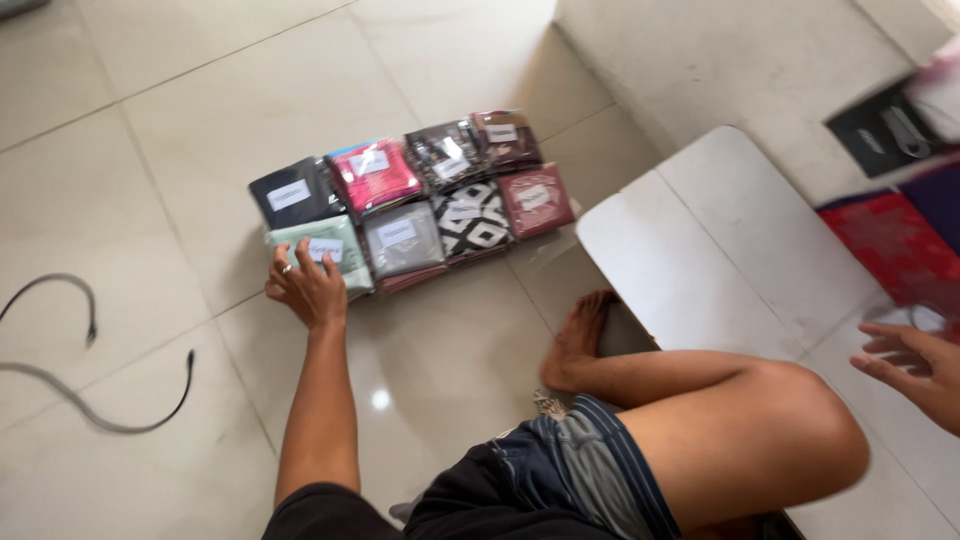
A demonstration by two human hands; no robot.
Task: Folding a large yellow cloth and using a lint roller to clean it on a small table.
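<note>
1. Dark shorts with a blue-grey striped hem (560, 470) and a bent bare knee (770, 420) are seen closest to the camera; a bare foot (580, 335) is planted on the glossy cream floor tiles (180, 140).
2. The left hand (305, 285) is stretched out ahead, with its fingers spread and laid on the front edge of a pale green folded cloth packet in clear wrap (320, 245). Nothing is pinched or clasped; the packet is merely touched from the near side. A ring is worn on one finger.
3. That packet forms the front left corner of a tidy block of wrapped cloth packets, each with a white label. Just beside it in the front row are found a grey packet (402, 238), a black-and-white diamond-patterned packet (472, 218) and a maroon packet (535, 200).
4. The back row is made up of a dark navy packet (292, 192), a bright pink packet (375, 172), a dark patterned packet (445, 152) and a brownish packet (505, 135).
5. The right hand (915, 370) is held well apart from the block, at the right edge, with loosely parted fingers and nothing grasped, above a low white folding table (720, 240).
6. A dark cable (90, 400) is seen curled on the tiles to the left.
</note>
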